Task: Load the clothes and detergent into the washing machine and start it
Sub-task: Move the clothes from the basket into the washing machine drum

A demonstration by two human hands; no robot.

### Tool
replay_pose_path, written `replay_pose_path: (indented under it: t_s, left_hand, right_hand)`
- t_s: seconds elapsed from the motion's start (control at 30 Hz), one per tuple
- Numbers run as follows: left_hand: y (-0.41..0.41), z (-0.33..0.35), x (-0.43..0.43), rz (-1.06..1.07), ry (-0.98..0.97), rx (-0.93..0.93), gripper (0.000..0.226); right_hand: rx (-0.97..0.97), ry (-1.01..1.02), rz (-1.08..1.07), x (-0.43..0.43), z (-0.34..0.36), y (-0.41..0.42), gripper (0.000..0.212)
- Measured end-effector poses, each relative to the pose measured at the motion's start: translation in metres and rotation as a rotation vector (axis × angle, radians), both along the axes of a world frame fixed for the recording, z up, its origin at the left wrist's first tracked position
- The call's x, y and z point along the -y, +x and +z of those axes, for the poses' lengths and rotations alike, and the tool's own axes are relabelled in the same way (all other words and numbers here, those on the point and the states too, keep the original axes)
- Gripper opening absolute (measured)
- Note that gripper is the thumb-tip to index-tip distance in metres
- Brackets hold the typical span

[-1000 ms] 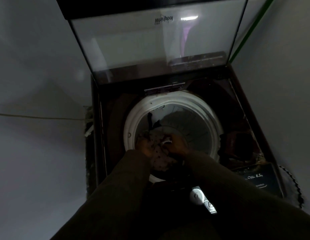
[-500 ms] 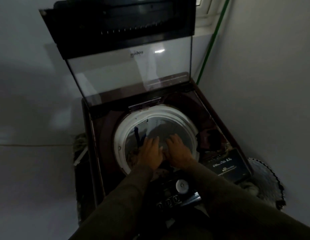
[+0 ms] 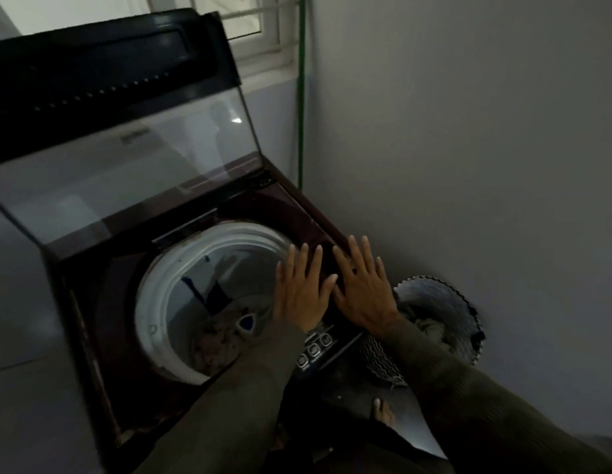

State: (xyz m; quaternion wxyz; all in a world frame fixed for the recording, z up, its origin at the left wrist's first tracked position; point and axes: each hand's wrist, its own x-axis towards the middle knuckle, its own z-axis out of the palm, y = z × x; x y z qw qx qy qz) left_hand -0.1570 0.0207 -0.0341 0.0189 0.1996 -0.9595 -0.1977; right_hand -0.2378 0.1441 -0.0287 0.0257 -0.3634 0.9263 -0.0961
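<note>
The top deck of the washing machine (image 3: 102, 302) is glossy dark maroon and looks like smooth plastic. Its raised lid (image 3: 126, 172) is clear, reflective glass in a shiny black frame. Inside the machine, the tub rim (image 3: 150, 309) is smooth white plastic, and the clothes (image 3: 212, 350) are soft, mottled cloth. Right of the machine, the wall (image 3: 468, 165) is matt grey and the scallop-edged basket (image 3: 448, 299) looks dull. In front of the machine, the sleeves (image 3: 485, 415) are ribbed knit.

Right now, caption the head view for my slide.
Open left hand and right hand over the lid-up top-loading washing machine, clothes in its drum.
</note>
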Motion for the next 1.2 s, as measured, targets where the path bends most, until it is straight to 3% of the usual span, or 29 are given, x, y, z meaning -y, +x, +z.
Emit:
replay_pose_path:
  t_s: [0.43, 0.6, 0.93, 1.2]
  left_hand:
    - [-0.108, -0.017, -0.133, -0.252, -0.134, 0.114, 0.073]
    - [-0.138, -0.045, -0.186, -0.335, -0.072, 0.208, 0.067]
    - [-0.184, -0.175, -0.243, -0.355, 0.04, 0.45, 0.091]
    - [-0.205, -0.304, -0.267, -0.287, 0.146, 0.419, 0.06]
  right_hand:
    - [0.145, -0.002, -0.214, -0.154, -0.046, -0.078, 0.072]
    - [0.273, 0.058, -0.263, -0.202, -0.091, -0.096, 0.072]
    - [0.47, 0.214, -0.298, -0.278, -0.225, -0.15, 0.075]
    - [0.586, 0.452, -0.21, -0.296, -0.333, -0.193, 0.096]
